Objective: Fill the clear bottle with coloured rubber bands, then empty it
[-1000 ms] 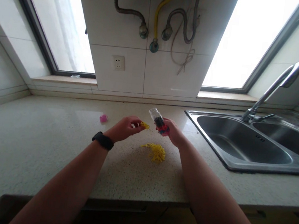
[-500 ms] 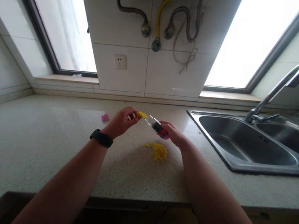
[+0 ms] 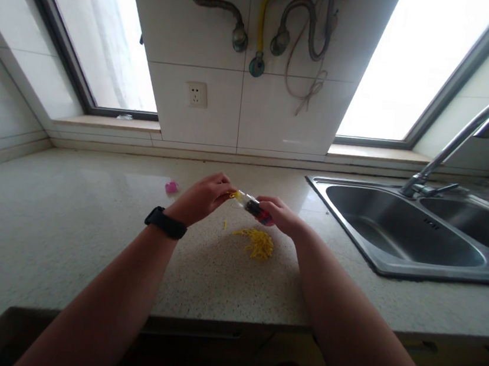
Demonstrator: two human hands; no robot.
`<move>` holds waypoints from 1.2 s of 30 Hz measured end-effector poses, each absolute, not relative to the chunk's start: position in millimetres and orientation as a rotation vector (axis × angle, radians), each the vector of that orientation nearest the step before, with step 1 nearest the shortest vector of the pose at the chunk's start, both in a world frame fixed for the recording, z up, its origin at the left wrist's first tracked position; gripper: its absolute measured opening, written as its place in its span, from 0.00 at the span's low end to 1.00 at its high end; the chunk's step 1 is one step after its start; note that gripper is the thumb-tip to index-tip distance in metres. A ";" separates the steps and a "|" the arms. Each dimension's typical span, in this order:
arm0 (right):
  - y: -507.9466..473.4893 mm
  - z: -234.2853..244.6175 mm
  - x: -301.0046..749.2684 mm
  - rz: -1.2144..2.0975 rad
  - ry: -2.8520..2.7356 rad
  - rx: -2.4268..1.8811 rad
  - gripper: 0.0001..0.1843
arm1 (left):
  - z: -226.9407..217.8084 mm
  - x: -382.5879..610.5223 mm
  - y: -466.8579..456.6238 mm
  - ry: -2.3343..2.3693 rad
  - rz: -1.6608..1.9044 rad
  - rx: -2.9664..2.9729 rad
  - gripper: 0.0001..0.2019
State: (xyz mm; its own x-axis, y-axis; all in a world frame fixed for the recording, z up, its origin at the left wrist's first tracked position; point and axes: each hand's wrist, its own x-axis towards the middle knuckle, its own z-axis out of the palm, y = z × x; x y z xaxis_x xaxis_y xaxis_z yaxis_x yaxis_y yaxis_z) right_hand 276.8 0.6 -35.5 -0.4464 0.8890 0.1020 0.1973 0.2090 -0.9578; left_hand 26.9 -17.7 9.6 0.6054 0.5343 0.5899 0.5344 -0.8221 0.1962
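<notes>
The left hand (image 3: 204, 199) was closed in a tight pinch on a few yellow pieces (image 3: 237, 194), held right at the mouth of a small clear bottle (image 3: 248, 203). The right hand (image 3: 280, 214) was wrapped around the bottle's lower end, keeping it tilted above the tabletop (image 3: 64, 232) with the mouth toward the left hand. Its fingers hid the base, and only dark and red contents showed through the wall. What the pieces were, I could not make out.

Just below the hands a loose yellow pile (image 3: 257, 244) lay on the tabletop, with a stray piece (image 3: 225, 225) beside it. A black wristband (image 3: 166, 222) sat on the left wrist. A small pink object (image 3: 171, 186) lay off to the left. To the right was a steel sink (image 3: 354, 235), its far basin cut off by the frame, with a faucet (image 3: 454, 143) over it. On the wall were a socket (image 3: 196, 94) and hoses (image 3: 308, 30) whose tops ran out of sight.
</notes>
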 end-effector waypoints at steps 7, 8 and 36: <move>1.3 -37.6 277.2 1.254 -1.812 -1.005 0.13 | 11.6 27.8 -19.9 -0.941 -1.055 -2.835 0.08; 1.6 -38.0 277.5 1.251 -1.809 -1.003 0.13 | 11.4 27.4 -20.0 -0.966 -1.089 -2.839 0.08; 2.6 -37.1 275.7 1.227 -1.665 -0.998 0.16 | 3.4 42.6 -24.0 -1.008 -1.831 -2.958 0.16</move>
State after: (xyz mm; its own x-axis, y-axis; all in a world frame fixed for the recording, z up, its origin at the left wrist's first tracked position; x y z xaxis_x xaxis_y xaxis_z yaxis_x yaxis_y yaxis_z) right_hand 275.7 2.6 -37.1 -0.3493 0.9239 0.1564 0.1240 0.2110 -0.9696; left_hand 42.6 -24.0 3.4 0.3718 0.6625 0.6503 0.1951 -0.7407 0.6429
